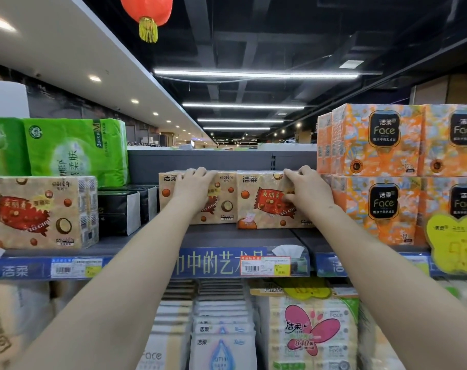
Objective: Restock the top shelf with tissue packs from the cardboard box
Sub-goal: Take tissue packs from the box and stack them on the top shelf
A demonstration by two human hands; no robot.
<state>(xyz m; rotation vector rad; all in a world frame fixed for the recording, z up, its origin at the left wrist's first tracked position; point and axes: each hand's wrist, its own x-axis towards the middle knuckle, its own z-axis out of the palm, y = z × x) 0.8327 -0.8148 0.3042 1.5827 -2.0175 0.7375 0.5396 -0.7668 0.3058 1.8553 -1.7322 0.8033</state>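
Two beige tissue packs with a red candy print stand side by side on the grey top shelf (243,237). My left hand (193,186) lies over the top front of the left pack (227,206), fingers curled on its upper edge. My right hand (305,189) grips the right pack (256,204) at its upper right corner. Both arms reach up from below. The cardboard box is not in view.
A matching beige pack (37,212) stands at the left front, with black packs (120,209) and green packs (77,150) beside it. Orange stacked packs (382,172) wall the right side. A blue price rail (213,263) edges the shelf; lower shelves hold more tissue.
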